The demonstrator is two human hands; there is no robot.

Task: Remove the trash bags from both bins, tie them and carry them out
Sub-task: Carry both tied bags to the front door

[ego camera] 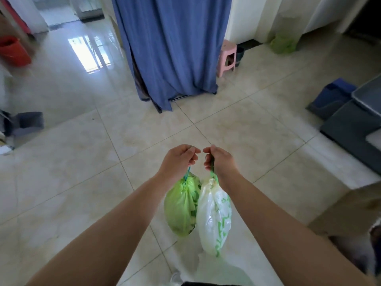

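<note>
1. Ahead of my hands, the glossy tiled floor (pixel 86 162) looks slick; a slip is my biggest worry.
2. My left hand (pixel 179 159) is closed on the crinkly green bag (pixel 181 205); its thin drawstring could snap.
3. My right hand (pixel 221 162) grips the translucent white bag (pixel 213 219); the two touch below.

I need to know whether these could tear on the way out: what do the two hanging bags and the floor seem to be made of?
Green bag: thin, semi-translucent plastic film, crinkled, gathered by a drawstring in the left hand.
White bag: similar thin glossy plastic with green print, hanging from the right hand.
Floor: probably glazed ceramic tile; it shows grout lines and window reflections.
</note>
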